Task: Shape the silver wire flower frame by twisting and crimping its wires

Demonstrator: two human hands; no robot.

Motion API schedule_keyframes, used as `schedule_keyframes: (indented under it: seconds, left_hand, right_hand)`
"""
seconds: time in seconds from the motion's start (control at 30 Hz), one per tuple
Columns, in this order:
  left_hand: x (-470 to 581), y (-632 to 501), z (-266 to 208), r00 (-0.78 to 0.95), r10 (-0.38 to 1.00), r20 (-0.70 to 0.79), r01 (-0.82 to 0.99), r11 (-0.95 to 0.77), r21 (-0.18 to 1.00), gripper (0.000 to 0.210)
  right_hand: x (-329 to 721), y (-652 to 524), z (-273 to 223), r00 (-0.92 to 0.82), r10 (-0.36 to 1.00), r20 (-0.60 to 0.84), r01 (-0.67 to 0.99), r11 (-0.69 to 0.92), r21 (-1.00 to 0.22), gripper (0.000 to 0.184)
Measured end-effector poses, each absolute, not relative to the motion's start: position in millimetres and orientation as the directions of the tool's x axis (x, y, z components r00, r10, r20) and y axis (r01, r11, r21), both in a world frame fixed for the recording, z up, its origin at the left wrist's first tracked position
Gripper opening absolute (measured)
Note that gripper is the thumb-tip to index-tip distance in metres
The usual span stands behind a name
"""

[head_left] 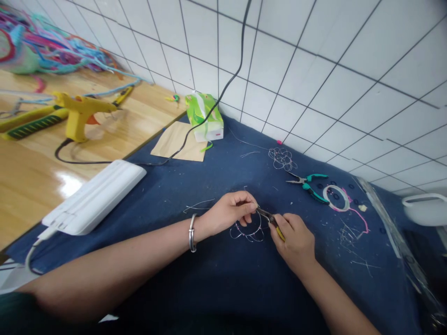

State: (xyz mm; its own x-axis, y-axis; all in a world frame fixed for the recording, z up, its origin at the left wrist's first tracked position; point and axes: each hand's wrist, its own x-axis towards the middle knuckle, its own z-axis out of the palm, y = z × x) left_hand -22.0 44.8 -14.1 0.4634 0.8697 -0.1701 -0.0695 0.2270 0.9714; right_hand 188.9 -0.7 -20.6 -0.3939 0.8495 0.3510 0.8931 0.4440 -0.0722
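Observation:
My left hand [233, 211] pinches a ring of thin silvery wire [247, 236] with small petal-like loops around its lower edge. Wrapped round the yellow handles of a pair of pliers [267, 216] is my right hand [295, 239]. The jaws meet the wire right at my left fingertips; the exact point of contact is too small to make out. Part of the ring is hidden behind my left fingers. Loose wire pieces [199, 204] lie left of my left hand on the dark blue cloth [167, 200].
Teal-handled pliers [309, 184], a roll of tape [335, 198], a looped wire flower [282, 158] and wire scraps [349, 235] lie to the right. Leftward are a white power bank [94, 197], a yellow glue gun [81, 114] and a tissue pack [204, 116]. A black cable [223, 93] hangs across.

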Motion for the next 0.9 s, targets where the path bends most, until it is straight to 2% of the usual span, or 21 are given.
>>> schedule_keyframes:
  seconds: [0.23,0.33,0.4,0.57,0.7,0.8,0.9]
  left_hand:
    - [-20.5,41.9,-16.1,0.397,0.903,-0.167,0.042,0.164,0.986,0.017]
    - [-20.8,42.0,-15.0,0.396,0.904,-0.162,0.041,0.159,0.986,0.017]
    - [-21.4,43.2,-14.2,0.421,0.892,-0.167,0.013,0.178,0.984,0.018]
    - [-23.5,46.0,-12.2,0.449,0.876,-0.175,-0.068,0.229,0.971,0.020]
    - [-24.3,46.2,-10.0,0.448,0.876,-0.175,-0.102,0.245,0.964,0.021]
    - [-23.7,46.6,-9.0,0.450,0.877,-0.170,-0.110,0.243,0.964,0.021]
    - [-23.0,47.2,-10.1,0.457,0.875,-0.158,-0.104,0.229,0.968,0.019]
  right_hand:
    - [191.5,-2.2,-18.8,-0.495,0.794,0.354,0.869,0.463,0.176,0.025]
    - [191.7,-2.9,-17.4,-0.523,0.772,0.362,0.852,0.473,0.224,0.029]
    - [190.3,-2.9,-17.5,-0.496,0.785,0.371,0.868,0.466,0.172,0.027]
    - [186.5,0.3,-21.3,-0.356,0.864,0.355,0.901,0.419,-0.116,0.021]
    - [187.7,3.0,-23.5,-0.299,0.898,0.323,0.870,0.396,-0.295,0.019]
    - [188.7,3.2,-23.0,-0.293,0.910,0.295,0.845,0.391,-0.366,0.019]
    - [188.3,2.3,-21.7,-0.312,0.909,0.276,0.832,0.402,-0.383,0.020]
